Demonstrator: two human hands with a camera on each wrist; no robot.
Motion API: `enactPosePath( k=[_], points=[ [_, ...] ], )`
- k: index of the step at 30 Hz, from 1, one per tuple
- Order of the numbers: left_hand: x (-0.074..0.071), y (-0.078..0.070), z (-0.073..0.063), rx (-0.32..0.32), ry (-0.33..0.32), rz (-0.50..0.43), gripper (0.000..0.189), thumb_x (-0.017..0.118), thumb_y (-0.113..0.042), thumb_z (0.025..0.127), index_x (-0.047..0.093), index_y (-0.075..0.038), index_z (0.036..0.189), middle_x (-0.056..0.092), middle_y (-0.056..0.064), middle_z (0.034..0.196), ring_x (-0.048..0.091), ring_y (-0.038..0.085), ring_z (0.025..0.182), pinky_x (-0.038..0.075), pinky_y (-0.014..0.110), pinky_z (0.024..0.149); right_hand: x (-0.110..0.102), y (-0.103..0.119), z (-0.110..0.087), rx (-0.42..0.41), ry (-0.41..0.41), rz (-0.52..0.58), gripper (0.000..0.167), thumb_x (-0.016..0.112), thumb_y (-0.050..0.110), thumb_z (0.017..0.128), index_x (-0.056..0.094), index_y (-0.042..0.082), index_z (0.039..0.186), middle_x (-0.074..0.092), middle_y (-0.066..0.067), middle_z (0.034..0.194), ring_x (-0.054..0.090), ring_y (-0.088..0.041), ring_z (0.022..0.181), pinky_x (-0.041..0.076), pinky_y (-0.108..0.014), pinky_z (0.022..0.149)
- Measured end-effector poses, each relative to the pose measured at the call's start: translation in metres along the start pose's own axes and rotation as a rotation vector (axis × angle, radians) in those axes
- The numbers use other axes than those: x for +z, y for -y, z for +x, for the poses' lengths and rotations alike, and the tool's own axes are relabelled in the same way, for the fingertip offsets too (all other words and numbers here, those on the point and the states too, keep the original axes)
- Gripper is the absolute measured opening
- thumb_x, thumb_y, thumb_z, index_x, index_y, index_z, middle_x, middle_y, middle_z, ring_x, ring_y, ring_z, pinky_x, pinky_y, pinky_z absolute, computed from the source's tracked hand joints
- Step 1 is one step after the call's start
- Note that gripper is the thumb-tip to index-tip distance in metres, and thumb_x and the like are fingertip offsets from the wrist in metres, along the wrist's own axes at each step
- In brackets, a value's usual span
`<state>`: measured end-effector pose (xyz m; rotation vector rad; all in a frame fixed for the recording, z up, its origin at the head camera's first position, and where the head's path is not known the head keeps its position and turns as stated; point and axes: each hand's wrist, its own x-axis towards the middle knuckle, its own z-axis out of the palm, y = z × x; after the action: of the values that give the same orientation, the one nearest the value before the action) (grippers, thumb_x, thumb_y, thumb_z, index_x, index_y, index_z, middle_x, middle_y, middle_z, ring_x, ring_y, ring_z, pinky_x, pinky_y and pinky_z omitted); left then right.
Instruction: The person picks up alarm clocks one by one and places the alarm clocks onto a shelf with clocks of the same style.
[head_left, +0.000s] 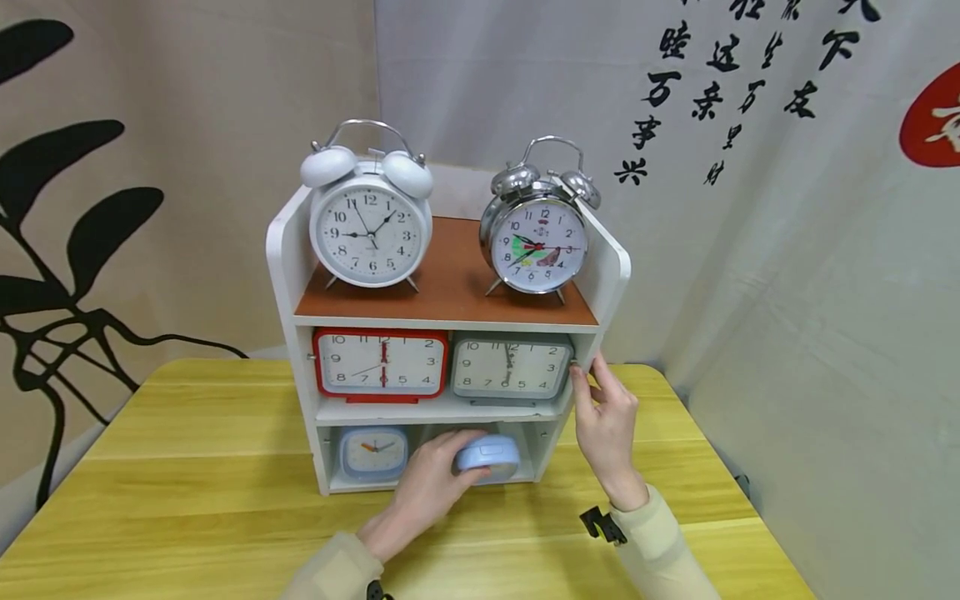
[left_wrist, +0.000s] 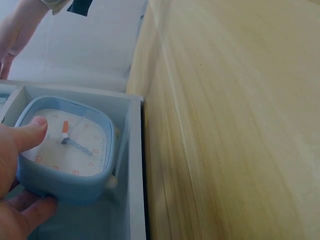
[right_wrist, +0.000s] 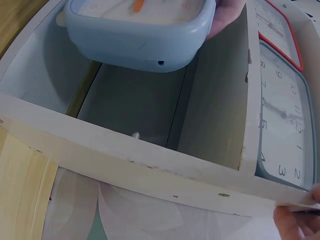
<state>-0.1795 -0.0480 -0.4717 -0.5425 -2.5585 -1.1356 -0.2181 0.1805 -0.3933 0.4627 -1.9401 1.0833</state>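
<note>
A small light-blue square alarm clock [head_left: 487, 454] is in my left hand [head_left: 438, 467], which grips it by its left side. In the left wrist view the thumb lies on its face and the other fingers are under its body. This clock is at the mouth of the bottom right compartment of a white shelf unit [head_left: 450, 410]. My right hand [head_left: 609, 421] holds the unit's right side edge, with the thumb at the front by a grey-framed clock [head_left: 512, 367]. In the right wrist view only its fingertips [right_wrist: 287, 222] show, at the frame's edge.
Another light-blue clock [head_left: 373, 454] sits in the bottom left. A red-framed clock [head_left: 381, 364] stands on the middle shelf. On the brown top stand a white twin-bell clock [head_left: 371, 225] and a silver one [head_left: 537, 237]. The unit rests on a wooden table [head_left: 210, 467].
</note>
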Motion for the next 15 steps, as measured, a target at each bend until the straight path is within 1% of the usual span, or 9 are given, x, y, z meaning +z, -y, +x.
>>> enactPosePath(
  k=[4,6,9,12,13,14,15],
  points=[
    [0.0025,0.0006,0.0030,-0.023,0.012,0.005,0.050,0.087,-0.027,0.084,0.073,-0.015,0.130,0.078,0.010,0.122,0.074,0.027,0.106,0.062,0.043,0.090,-0.0006,0.0001,0.0004,-0.002,-0.003,-0.006,0.047,0.064,-0.005,0.100,0.057,-0.005,0.147,0.069,-0.028,0.136,0.071,-0.046,0.116,0.052,-0.003,0.084],
    [0.0038,0.0007,0.0042,-0.029,0.014,0.011,0.050,0.087,-0.027,0.084,0.072,-0.015,0.130,0.078,0.011,0.122,0.074,0.028,0.106,0.062,0.044,0.089,-0.0009,0.0002,0.0004,-0.004,-0.002,-0.005,0.047,0.064,-0.006,0.100,0.057,-0.006,0.146,0.069,-0.028,0.135,0.071,-0.046,0.115,0.054,-0.006,0.084],
    [0.0061,0.0010,0.0055,-0.034,0.015,0.014,0.051,0.087,-0.028,0.084,0.072,-0.014,0.130,0.077,0.012,0.123,0.074,0.029,0.106,0.063,0.044,0.089,-0.0008,-0.0001,0.0002,-0.005,-0.002,-0.008,0.047,0.064,-0.006,0.099,0.056,-0.007,0.146,0.069,-0.029,0.134,0.071,-0.046,0.115,0.061,-0.020,0.082],
    [0.0083,0.0016,0.0057,-0.038,0.015,0.015,0.051,0.087,-0.028,0.084,0.072,-0.014,0.131,0.077,0.012,0.124,0.075,0.028,0.105,0.063,0.044,0.088,-0.0006,0.0001,0.0001,-0.004,-0.004,-0.009,0.048,0.064,-0.006,0.099,0.056,-0.007,0.146,0.069,-0.029,0.134,0.072,-0.046,0.115,0.063,-0.035,0.080],
    [0.0090,0.0018,0.0058,-0.040,0.014,0.014,0.051,0.087,-0.028,0.084,0.072,-0.014,0.131,0.077,0.012,0.124,0.075,0.028,0.105,0.063,0.044,0.088,-0.0006,0.0001,0.0001,-0.004,-0.005,-0.011,0.048,0.064,-0.006,0.099,0.056,-0.007,0.146,0.069,-0.029,0.134,0.072,-0.046,0.115,0.063,-0.036,0.079],
    [0.0096,0.0021,0.0061,-0.040,0.011,0.014,0.050,0.086,-0.028,0.084,0.072,-0.014,0.131,0.077,0.012,0.124,0.075,0.028,0.105,0.063,0.043,0.088,-0.0005,0.0004,0.0003,-0.005,-0.006,-0.011,0.048,0.064,-0.006,0.099,0.057,-0.007,0.146,0.069,-0.029,0.134,0.072,-0.046,0.115,0.063,-0.034,0.080],
    [0.0103,0.0025,0.0065,-0.041,0.009,0.013,0.050,0.086,-0.028,0.084,0.072,-0.014,0.130,0.077,0.012,0.124,0.075,0.028,0.105,0.063,0.043,0.087,-0.0005,0.0005,0.0002,-0.005,-0.006,-0.011,0.048,0.064,-0.006,0.099,0.057,-0.006,0.146,0.069,-0.029,0.135,0.072,-0.046,0.115,0.063,-0.030,0.080]
  ],
)
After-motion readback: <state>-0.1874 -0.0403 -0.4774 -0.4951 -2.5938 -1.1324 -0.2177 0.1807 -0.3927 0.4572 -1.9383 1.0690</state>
